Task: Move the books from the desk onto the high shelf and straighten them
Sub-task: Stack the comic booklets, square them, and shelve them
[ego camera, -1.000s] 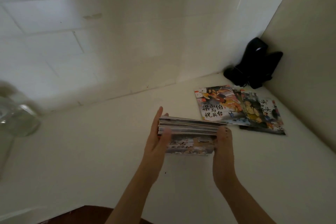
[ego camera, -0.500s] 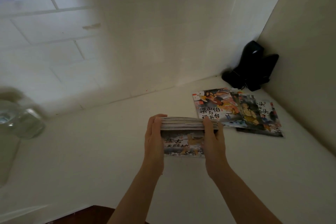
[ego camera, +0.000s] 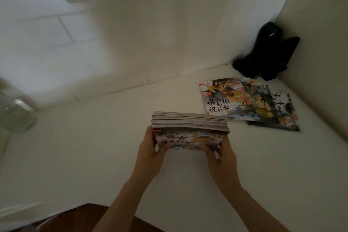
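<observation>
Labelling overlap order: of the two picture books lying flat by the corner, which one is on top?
The darker-covered picture book, nearer the side wall: its left edge overlaps the orange-and-white-covered picture book, which lies partly beneath it.

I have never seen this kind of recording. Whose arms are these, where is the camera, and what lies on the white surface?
There is no machine here. The arms belong to a person, and the single camera sits on that person's head, looking forward along the arms at a white shelf set in a corner between white walls.

Both hands hold a stack of thin picture books over the shelf. The left hand grips its left end and the right hand its right end, with thumbs on the cover facing the camera.

Further right, two more picture books lie flat, overlapping each other. Behind them, in the corner, stands a black object; I cannot tell what it is. At the left edge is a blurred glass jar.
</observation>
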A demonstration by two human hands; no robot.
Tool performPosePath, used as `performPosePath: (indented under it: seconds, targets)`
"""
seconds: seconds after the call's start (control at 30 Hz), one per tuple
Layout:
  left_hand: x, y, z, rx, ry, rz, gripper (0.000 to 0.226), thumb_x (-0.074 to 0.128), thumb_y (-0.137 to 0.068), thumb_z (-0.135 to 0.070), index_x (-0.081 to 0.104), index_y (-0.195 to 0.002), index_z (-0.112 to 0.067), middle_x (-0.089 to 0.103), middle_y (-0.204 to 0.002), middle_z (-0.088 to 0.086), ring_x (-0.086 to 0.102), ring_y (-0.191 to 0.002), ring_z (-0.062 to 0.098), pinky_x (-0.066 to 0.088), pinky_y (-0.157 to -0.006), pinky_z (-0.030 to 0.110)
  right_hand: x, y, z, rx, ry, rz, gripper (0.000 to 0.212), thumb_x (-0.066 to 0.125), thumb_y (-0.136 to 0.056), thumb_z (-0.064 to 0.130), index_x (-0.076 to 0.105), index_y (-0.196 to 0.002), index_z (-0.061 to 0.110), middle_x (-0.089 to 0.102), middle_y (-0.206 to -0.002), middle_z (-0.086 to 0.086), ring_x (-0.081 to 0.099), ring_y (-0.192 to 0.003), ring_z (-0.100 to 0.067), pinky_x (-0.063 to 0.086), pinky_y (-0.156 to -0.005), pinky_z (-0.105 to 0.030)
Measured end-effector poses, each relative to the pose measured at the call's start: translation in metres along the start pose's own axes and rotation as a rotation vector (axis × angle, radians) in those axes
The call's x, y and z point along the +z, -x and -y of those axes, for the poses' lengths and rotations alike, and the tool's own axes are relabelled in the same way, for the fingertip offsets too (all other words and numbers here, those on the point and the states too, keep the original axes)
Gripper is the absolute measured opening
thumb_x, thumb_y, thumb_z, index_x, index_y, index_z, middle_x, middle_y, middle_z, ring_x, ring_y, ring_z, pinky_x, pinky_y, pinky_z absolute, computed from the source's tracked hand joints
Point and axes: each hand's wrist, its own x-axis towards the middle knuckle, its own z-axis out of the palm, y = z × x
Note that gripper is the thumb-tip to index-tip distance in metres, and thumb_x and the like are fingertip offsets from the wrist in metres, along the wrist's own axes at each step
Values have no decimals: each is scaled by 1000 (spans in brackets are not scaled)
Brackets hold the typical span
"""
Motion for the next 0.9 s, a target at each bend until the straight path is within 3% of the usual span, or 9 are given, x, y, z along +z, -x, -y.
performPosePath:
  seconds: [0.17,0.33,0.53,0.63,0.77,0.9]
  targets:
    - [-29,3,-46,0,76,-146,54,69,-81,5,52,-115,-31,67,-108,-7,66,-99,7,57,-79,25,-8,-11,51,-68,-99,106,29,66,-89,9,51,-111,19,60,-88,21,62,-89,-7,57,-79,-27]
    - [-107,20,-160,148,136,-356,64,66,-80,13,48,-136,-12,70,-108,3,69,-97,10,56,-72,19,-7,-19,187,-287,-180,140,66,69,-86,16,37,-142,29,63,-94,19,61,-95,3,54,-71,-13]
    - [-220,81,-314,357,32,-622,73,72,-77,7,48,-139,-24,73,-99,0,70,-91,12,55,-66,15,-5,6,366,-599,-309,236,61,73,-83,19,49,-140,24,68,-98,12,66,-92,-2,56,-69,-17]
    - [-266,115,-383,468,-94,-711,75,81,-71,-6,52,-136,-30,74,-94,1,70,-87,15,57,-67,20,-10,25,441,-729,-393,246,60,77,-80,17,53,-134,32,66,-101,10,66,-91,-1,54,-67,-12]
    - [-310,142,-465,590,-190,-819,72,83,-68,-15,56,-133,-30,74,-96,-4,68,-86,14,55,-67,16,-22,36,528,-889,-479,225,53,77,-78,20,55,-123,35,67,-101,10,67,-90,-3,56,-67,-15]
    - [-348,138,-531,634,-230,-884,79,82,-58,-41,55,-132,-32,73,-100,-4,70,-90,15,60,-73,34,-32,23,614,-1035,-402,207,48,70,-85,29,55,-129,16,65,-103,6,65,-92,-4,58,-75,-21]
